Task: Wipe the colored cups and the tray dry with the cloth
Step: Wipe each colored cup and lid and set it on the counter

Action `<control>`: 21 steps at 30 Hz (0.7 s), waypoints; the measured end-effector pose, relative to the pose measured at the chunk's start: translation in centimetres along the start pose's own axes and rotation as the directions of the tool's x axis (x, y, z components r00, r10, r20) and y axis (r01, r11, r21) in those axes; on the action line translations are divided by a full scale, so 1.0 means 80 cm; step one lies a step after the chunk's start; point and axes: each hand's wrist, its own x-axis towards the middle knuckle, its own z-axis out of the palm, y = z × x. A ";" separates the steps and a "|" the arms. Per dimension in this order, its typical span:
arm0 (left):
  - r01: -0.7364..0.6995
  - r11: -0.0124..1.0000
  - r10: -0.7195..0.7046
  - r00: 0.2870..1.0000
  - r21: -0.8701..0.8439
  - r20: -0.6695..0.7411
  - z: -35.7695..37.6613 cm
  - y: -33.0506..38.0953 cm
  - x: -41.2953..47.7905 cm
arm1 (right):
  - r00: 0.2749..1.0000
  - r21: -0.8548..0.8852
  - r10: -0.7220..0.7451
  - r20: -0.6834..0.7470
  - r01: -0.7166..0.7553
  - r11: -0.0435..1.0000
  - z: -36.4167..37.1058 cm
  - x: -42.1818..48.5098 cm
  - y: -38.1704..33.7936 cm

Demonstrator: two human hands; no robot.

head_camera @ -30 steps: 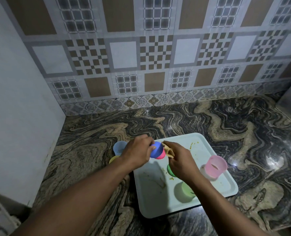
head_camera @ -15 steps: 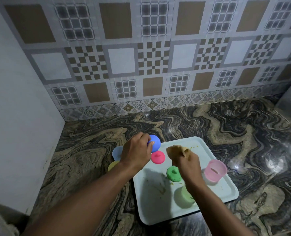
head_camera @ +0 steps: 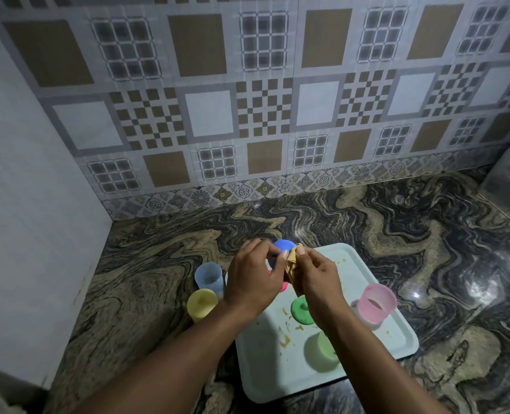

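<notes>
The pale tray (head_camera: 277,369) lies by the counter's (head_camera: 367,234) near edge, smeared yellow. A pink cup (head_camera: 377,303) stands at its right edge. Above its far left corner my left hand (head_camera: 253,279) grips the blue cup (head_camera: 283,248), and my right hand (head_camera: 316,279) pinches the cloth (head_camera: 292,261) against it.

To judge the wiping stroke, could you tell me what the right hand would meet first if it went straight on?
Probably the blue cup, held in the left hand: the right hand points up-left at it, and the cloth it pinches seems to touch the cup.
</notes>
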 end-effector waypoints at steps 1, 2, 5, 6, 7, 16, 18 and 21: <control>0.003 1.000 -0.003 1.000 0.028 -0.014 -0.005 -0.002 0.004 | 0.999 -0.047 -0.017 0.031 0.018 0.999 -0.006 0.002 -0.003; 0.027 0.999 -0.026 0.999 0.041 -0.027 -0.010 -0.005 0.011 | 0.996 -0.078 -0.020 0.085 0.027 0.997 -0.012 0.003 -0.007; 0.303 0.942 -0.253 0.923 -0.143 0.288 -0.032 -0.008 0.047 | 0.951 -0.134 0.045 0.304 -0.004 0.991 -0.028 0.009 -0.020; 0.421 0.887 -0.292 0.830 -0.189 0.475 -0.040 -0.007 0.058 | 0.933 -0.133 0.073 0.352 -0.027 0.991 -0.030 0.011 -0.024; 0.495 0.849 -0.287 0.726 -0.186 0.625 -0.046 -0.005 0.067 | 0.920 -0.118 0.097 0.380 -0.056 0.991 -0.032 0.012 -0.026; 0.627 0.707 -0.169 0.600 -0.328 0.782 -0.043 -0.020 0.067 | 0.928 0.070 0.068 0.367 -0.100 0.992 -0.045 0.018 -0.032; 0.677 0.604 -0.181 0.631 -0.422 0.754 -0.034 -0.023 0.059 | 0.954 0.158 0.079 0.289 -0.129 0.979 -0.036 0.013 -0.022; 0.737 0.512 -0.212 0.606 -0.441 0.767 -0.031 -0.019 0.049 | 0.964 0.298 0.139 0.225 -0.204 0.933 -0.028 0.004 -0.001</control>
